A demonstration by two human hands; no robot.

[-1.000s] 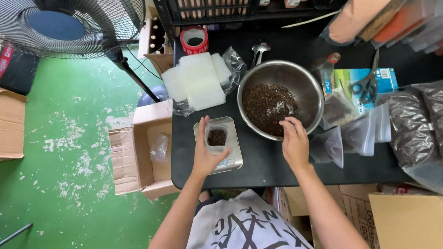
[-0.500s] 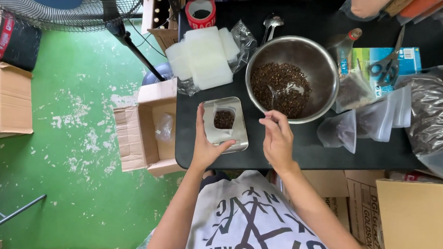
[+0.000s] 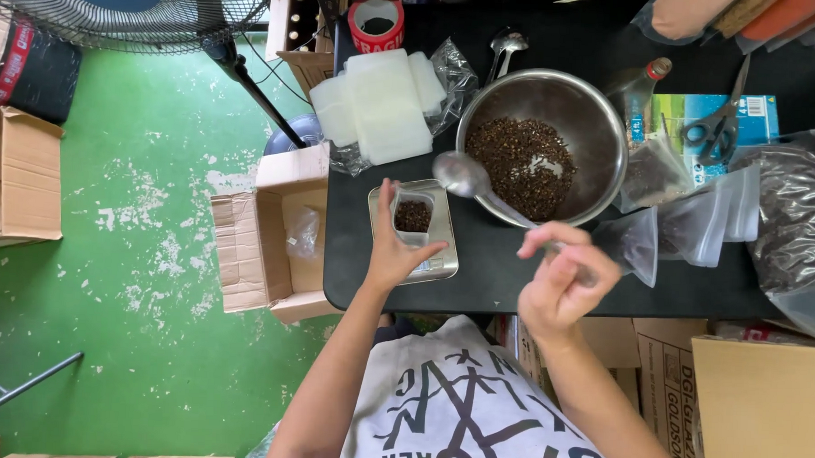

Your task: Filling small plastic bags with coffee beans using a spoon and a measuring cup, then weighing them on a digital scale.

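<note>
Left hand (image 3: pixel 396 254) sits at centre frame, fingers half curled around a small clear bag (image 3: pixel 413 216) that stands on a silver scale (image 3: pixel 443 257). Thumb on the bag's right side, fingers up along its left edge, so the bag mouth is kept open. Dark grains fill the bottom of the bag. Grip looks loose, not a tight fist.

Right hand (image 3: pixel 561 278) is right of centre, lower than the bowl, fingers bunched and pinching the handle of a metal spoon (image 3: pixel 468 179). Spoon head points up-left and hovers between the bag and the bowl, just over the scale's upper right corner. Spoon bowl looks empty and shiny; cannot tell if a few grains are left on it.

Steel bowl (image 3: pixel 601 118) sits in the upper centre-right, holding a heap of the same dark grains. Everything rests on a black table (image 3: pixel 514 278).

Upper centre: stack of clear plastic bags (image 3: pixel 376 106), red tape roll (image 3: pixel 376 22) above them, two more spoons (image 3: pixel 506 45) beside the bowl's top edge. Right of the bowl: scissors (image 3: pixel 713 131) on a blue-green box, several empty clear pouches (image 3: pixel 715 208), and a big bag of dark grains (image 3: pixel 792 211) at the right edge.

Left of the table: open cardboard box (image 3: pixel 276 233) on the green floor (image 3: pixel 107 291); fan (image 3: pixel 126 7) in the upper left corner.
</note>
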